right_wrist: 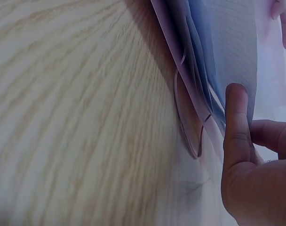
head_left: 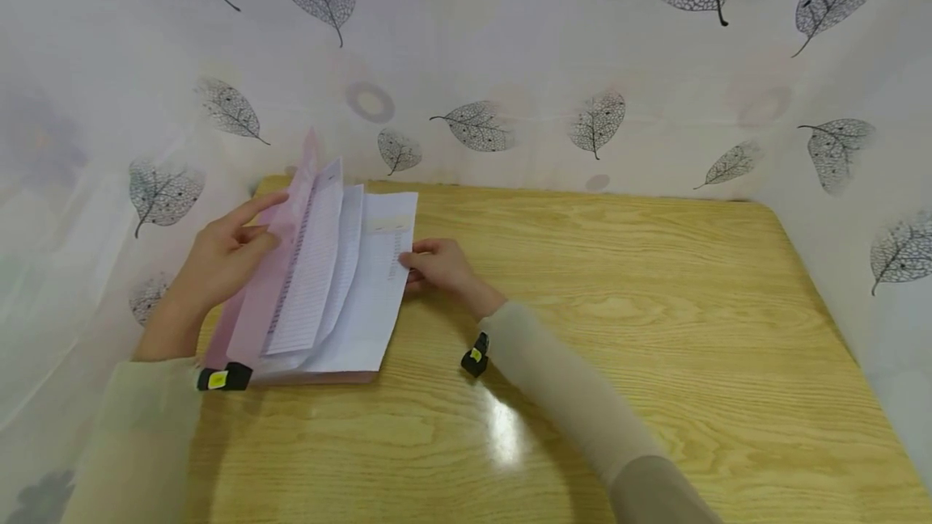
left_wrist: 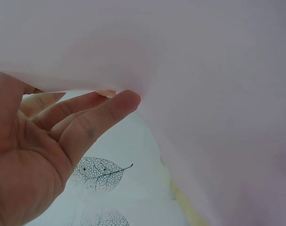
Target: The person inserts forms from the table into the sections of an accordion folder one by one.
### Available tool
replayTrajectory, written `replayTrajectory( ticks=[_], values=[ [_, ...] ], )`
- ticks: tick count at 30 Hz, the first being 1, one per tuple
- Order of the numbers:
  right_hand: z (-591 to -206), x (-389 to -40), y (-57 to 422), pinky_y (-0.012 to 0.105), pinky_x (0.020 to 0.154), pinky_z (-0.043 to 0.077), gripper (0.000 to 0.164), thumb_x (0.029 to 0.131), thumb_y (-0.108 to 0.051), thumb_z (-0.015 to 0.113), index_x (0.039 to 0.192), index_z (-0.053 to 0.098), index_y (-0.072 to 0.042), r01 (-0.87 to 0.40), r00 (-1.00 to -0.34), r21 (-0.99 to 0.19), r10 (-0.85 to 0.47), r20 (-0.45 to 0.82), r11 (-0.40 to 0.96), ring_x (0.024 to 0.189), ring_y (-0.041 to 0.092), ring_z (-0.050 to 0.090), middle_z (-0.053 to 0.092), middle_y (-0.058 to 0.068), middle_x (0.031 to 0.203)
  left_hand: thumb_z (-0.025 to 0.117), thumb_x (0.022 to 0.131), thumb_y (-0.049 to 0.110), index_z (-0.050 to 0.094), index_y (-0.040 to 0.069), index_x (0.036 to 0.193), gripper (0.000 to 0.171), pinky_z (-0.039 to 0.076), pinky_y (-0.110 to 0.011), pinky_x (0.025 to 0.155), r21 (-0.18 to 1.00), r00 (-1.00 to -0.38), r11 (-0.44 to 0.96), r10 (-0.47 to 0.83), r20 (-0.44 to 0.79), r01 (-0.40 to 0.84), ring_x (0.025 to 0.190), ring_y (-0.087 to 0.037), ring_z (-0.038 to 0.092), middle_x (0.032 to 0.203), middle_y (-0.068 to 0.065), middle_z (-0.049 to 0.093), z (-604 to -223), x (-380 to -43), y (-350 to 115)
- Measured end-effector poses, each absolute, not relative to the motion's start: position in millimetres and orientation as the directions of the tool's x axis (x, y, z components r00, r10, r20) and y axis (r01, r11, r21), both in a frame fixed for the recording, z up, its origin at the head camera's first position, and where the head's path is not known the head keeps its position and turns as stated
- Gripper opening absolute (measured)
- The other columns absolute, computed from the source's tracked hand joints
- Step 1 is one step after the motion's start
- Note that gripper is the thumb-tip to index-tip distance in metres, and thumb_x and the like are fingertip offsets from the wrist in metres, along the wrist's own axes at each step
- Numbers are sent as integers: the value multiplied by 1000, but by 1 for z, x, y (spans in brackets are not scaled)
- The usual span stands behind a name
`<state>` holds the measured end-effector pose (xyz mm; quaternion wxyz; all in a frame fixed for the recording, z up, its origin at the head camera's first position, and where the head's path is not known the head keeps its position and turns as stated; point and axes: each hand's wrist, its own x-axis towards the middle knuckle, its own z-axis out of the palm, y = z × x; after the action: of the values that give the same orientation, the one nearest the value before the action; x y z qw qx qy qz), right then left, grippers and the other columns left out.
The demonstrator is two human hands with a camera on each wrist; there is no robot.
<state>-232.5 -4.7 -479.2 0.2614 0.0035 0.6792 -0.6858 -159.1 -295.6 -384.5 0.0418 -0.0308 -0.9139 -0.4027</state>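
Note:
A pink folder (head_left: 264, 289) lies at the left of the table with its cover raised, tilted up toward the left. Inside it are white printed sheets (head_left: 379, 306), the upper ones lifted and fanned beside the cover. My left hand (head_left: 222, 257) pinches the cover's edge; in the left wrist view its thumb lies along the pink cover (left_wrist: 204, 94) and the other fingers are partly hidden behind. With thumb and fingers, my right hand (head_left: 444, 269) pinches the sheets' right edge. A thin elastic loop (right_wrist: 177, 103) hangs from the folder's edge in the right wrist view.
The wood-grain table (head_left: 619, 330) extends to the right of the folder. White sheeting with a leaf print (head_left: 476, 126) surrounds it at the back and both sides. A small black device (head_left: 475, 356) is strapped at my right wrist, another black device (head_left: 226, 377) at my left.

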Motion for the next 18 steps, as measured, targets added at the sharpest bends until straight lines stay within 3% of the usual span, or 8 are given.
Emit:
replayTrajectory(
  ticks=[4,11,18],
  values=[
    [-478,-230,-10,32,68,64,32,101,-3,65,128,65,14,369,-860,-929,-367,-355,34,64,13,70,77,27,98,57,105,17,48,24,160,56,36,-29,54,733,-995,674,21,100,88,56,-7,39,65,10,44,-384,-160,-296],
    [-476,-227,-5,33,66,64,30,102,-5,63,125,66,14,391,-852,-920,-373,-368,15,63,15,72,76,18,86,56,105,19,47,24,160,56,37,-29,55,726,-994,682,24,109,95,58,-8,42,71,7,52,-384,-158,-297],
    [-475,-223,2,31,65,63,30,102,-4,63,125,66,15,381,-848,-924,-389,-359,22,64,17,73,76,23,92,56,106,19,47,23,160,55,37,-29,54,735,-993,669,35,115,109,61,-9,41,68,10,47,-383,-157,-296]
  ],
)
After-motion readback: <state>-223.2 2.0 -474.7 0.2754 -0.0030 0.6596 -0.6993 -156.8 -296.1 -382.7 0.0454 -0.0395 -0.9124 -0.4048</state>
